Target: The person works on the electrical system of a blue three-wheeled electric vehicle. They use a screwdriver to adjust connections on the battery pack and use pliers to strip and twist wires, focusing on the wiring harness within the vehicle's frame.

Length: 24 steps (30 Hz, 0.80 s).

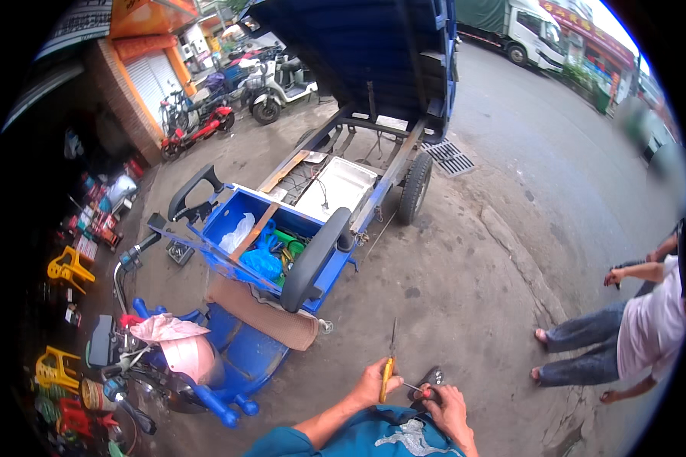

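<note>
Right hand [450, 412]: lower centre of frame, pinching a red-handled tool [427, 393], probably light and stiff
Left hand [370, 385]: just left of that, clamping a yellow-handled tool [389, 371], likely light too
Yellow handle: looking like the best hold tbh

The right hand [448, 413] at five o'clock partly hides its red-handled tool [427, 393]; the raised blue bed [343, 46] at twelve runs off the top; I can't make out the small clutter [99, 217] at nine.
</note>
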Tool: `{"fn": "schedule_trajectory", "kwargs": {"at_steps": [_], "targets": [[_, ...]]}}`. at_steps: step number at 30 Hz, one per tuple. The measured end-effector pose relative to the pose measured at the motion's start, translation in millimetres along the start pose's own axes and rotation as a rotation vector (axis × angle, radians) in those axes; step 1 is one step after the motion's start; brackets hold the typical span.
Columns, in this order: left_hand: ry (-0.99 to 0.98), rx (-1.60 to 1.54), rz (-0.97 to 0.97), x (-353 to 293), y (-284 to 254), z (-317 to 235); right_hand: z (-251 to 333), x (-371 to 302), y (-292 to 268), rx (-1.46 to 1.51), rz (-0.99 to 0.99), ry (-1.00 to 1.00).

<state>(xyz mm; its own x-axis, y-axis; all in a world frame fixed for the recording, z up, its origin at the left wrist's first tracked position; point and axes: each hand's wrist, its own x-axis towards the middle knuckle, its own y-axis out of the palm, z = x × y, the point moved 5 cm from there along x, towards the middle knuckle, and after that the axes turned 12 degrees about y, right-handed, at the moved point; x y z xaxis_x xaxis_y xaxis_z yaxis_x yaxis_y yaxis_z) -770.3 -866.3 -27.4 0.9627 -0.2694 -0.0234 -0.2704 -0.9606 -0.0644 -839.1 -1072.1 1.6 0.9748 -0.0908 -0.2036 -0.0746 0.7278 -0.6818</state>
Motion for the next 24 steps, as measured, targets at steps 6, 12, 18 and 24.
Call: {"fn": "schedule_trajectory", "kwargs": {"at_steps": [6, 12, 18, 24], "targets": [[-0.006, 0.068, -0.370, 94.8, 0.1, -52.9, 22.9, 184.4, -54.5, -0.239, 0.302, -0.338], [-0.102, 0.213, -0.650, 169.8, -39.9, -30.4, 74.2, 359.5, -47.0, -0.411, 0.415, -0.578], [-0.082, 0.409, -0.768, 286.2, -114.8, -34.7, 75.5, 504.5, -40.2, -0.267, 0.292, -0.369], [-0.228, 0.088, -0.857, 360.6, -151.2, -33.7, 115.4, 646.4, -6.9, -0.356, 0.398, -0.217]]}}
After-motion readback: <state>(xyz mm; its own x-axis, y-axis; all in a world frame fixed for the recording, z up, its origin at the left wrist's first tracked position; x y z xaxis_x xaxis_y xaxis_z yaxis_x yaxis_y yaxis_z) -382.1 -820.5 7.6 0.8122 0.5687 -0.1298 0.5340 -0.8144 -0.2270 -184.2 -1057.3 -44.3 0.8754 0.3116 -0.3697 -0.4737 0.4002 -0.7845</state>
